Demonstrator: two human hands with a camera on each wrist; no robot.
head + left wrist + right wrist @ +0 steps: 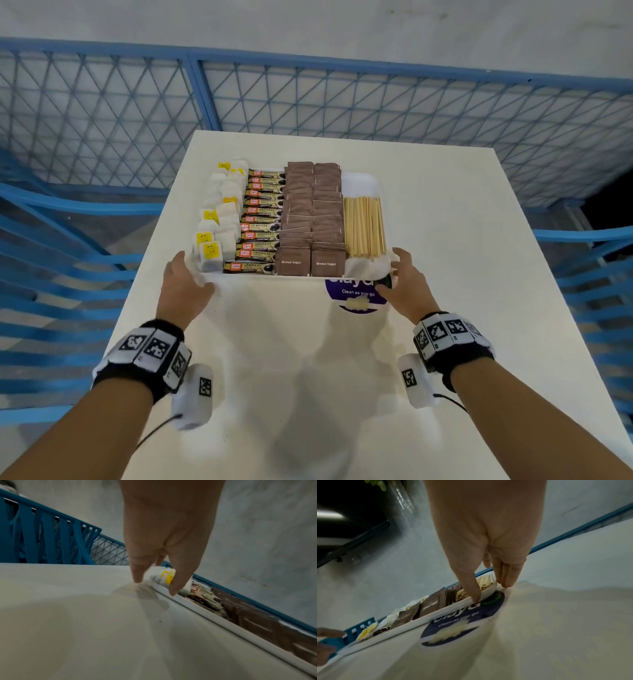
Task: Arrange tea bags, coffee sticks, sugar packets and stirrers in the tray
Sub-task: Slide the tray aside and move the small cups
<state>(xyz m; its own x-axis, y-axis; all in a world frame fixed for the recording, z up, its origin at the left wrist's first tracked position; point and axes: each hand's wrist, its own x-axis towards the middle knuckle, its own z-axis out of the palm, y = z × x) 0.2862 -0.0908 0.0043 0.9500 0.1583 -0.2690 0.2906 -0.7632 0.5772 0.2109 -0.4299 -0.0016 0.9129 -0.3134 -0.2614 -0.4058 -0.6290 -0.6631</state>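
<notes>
A white tray (363, 180) sits on the white table, filled in rows. From left to right the rows are tea bags (219, 219) with yellow tags, coffee sticks (260, 219), brown sugar packets (313, 212) and wooden stirrers (363, 226). My left hand (193, 272) cups the tray's near left corner. In the left wrist view the left hand (155, 587) has its thumb on the rim (223, 626) and a straight finger on the table beside it. My right hand (399, 274) cups the near right corner. Up close, the right hand (490, 593) has its thumb tip on the rim (436, 614) and straight fingers beside the stirrers (485, 582).
A round dark blue sticker (358, 294) reading "Clean as you go" lies on the table (462, 274), partly under the tray's near right corner. Blue mesh fencing (308, 102) stands behind the table, and blue slatted chairs (51, 274) flank both sides.
</notes>
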